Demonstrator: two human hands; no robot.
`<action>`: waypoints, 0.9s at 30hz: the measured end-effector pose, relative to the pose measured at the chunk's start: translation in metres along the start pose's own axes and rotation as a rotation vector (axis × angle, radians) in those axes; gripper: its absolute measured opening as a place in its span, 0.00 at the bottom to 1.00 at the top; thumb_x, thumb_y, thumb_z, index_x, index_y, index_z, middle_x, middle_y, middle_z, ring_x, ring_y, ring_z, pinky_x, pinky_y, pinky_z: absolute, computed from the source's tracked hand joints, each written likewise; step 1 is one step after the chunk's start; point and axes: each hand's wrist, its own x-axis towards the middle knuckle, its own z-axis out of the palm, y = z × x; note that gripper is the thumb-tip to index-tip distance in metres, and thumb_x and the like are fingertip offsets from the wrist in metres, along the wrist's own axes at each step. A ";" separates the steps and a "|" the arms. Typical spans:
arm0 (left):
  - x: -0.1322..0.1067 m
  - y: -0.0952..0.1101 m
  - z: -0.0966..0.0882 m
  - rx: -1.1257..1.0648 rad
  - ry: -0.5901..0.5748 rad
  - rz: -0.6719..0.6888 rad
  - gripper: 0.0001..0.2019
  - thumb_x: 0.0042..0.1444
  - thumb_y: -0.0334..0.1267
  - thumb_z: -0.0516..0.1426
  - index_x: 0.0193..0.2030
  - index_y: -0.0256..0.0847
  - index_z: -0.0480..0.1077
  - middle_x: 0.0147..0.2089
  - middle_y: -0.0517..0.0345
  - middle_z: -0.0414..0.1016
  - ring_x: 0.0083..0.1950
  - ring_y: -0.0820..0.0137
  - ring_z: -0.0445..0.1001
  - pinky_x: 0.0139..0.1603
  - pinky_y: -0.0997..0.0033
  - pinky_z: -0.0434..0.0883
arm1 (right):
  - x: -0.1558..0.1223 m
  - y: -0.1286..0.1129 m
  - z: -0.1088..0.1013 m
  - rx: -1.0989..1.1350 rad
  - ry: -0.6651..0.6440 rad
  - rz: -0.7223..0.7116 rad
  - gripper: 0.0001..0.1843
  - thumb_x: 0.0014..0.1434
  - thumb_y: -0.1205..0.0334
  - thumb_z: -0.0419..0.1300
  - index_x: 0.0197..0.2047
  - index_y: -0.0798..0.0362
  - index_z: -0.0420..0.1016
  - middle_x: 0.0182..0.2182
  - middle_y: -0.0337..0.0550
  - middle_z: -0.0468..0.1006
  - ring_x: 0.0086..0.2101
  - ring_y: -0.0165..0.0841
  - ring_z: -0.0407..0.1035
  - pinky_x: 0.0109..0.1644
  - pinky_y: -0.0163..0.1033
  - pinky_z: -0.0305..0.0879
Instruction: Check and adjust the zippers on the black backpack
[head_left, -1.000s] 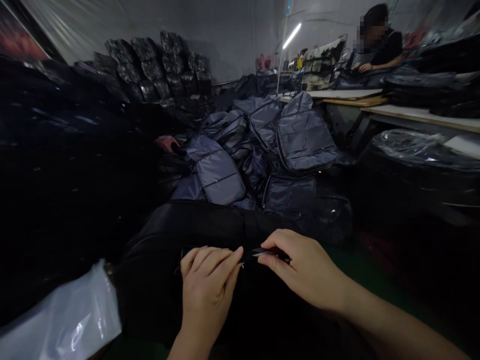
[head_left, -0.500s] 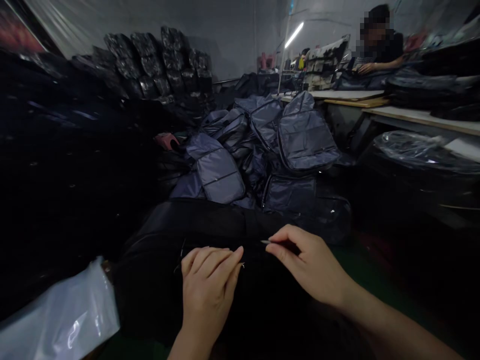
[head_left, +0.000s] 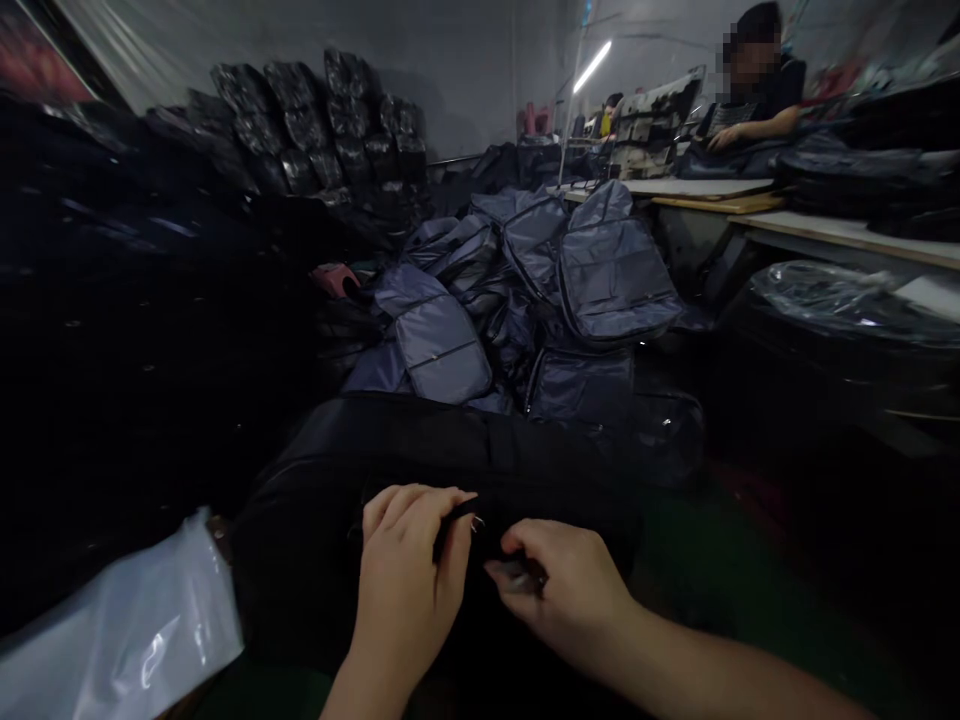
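A black bag lies in front of me, its lower part lost in shadow. My left hand pinches a dark piece of this bag between thumb and fingers. A small bright loop, either thread or metal, shows by the left thumb tip. Just to the right, my right hand is closed around a small metal pointed tool, partly hidden by the fingers and blurred. The two hands are close together but apart, both over the bag.
Beyond the bag is a heap of dark blue-grey bags. Wrapped black bundles are stacked at the back left. A clear plastic bag lies at lower left. A person works at a table on the right.
My right hand has moved down and left, closer to the left hand, and its tool has turned within the fingers. My left thumb has dropped away from the fingertips, showing dark material between them.
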 end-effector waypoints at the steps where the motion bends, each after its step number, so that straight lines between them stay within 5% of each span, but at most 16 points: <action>1: -0.001 -0.001 -0.001 -0.028 -0.052 -0.012 0.10 0.57 0.30 0.52 0.44 0.44 0.68 0.45 0.57 0.75 0.48 0.66 0.69 0.54 0.58 0.58 | 0.002 -0.002 -0.005 0.101 -0.026 0.041 0.06 0.54 0.60 0.59 0.33 0.53 0.71 0.26 0.37 0.73 0.26 0.28 0.65 0.29 0.31 0.59; 5: -0.002 -0.003 -0.002 -0.101 -0.193 0.039 0.15 0.58 0.29 0.50 0.50 0.47 0.64 0.50 0.59 0.72 0.55 0.67 0.65 0.60 0.55 0.52 | 0.011 -0.014 -0.030 0.379 -0.077 0.142 0.10 0.57 0.56 0.57 0.33 0.55 0.71 0.23 0.35 0.69 0.25 0.26 0.61 0.27 0.29 0.58; 10: -0.002 0.000 0.006 -0.067 -0.119 0.054 0.13 0.56 0.28 0.53 0.45 0.48 0.68 0.42 0.61 0.75 0.48 0.67 0.68 0.57 0.55 0.53 | 0.018 -0.011 -0.050 0.466 -0.030 0.196 0.12 0.60 0.54 0.54 0.37 0.54 0.73 0.27 0.37 0.71 0.28 0.27 0.63 0.31 0.31 0.60; 15: -0.001 0.003 0.008 -0.058 -0.065 -0.003 0.11 0.56 0.29 0.54 0.44 0.48 0.69 0.39 0.61 0.75 0.45 0.67 0.69 0.55 0.56 0.54 | 0.015 0.002 -0.060 0.241 0.193 0.192 0.16 0.56 0.55 0.59 0.47 0.48 0.66 0.32 0.36 0.70 0.32 0.29 0.66 0.34 0.33 0.64; 19: 0.000 0.005 0.008 -0.048 -0.065 -0.006 0.10 0.57 0.31 0.53 0.44 0.47 0.69 0.40 0.60 0.75 0.45 0.67 0.69 0.55 0.56 0.54 | 0.011 0.002 -0.062 0.106 0.115 0.047 0.14 0.56 0.58 0.59 0.47 0.47 0.67 0.39 0.39 0.72 0.38 0.31 0.68 0.40 0.35 0.66; 27: 0.000 0.005 0.009 -0.059 -0.071 0.014 0.11 0.57 0.30 0.52 0.44 0.46 0.70 0.39 0.59 0.76 0.44 0.66 0.69 0.54 0.55 0.55 | 0.018 -0.004 -0.055 -0.183 0.132 -0.208 0.11 0.57 0.61 0.60 0.45 0.47 0.73 0.38 0.39 0.75 0.40 0.33 0.66 0.44 0.39 0.63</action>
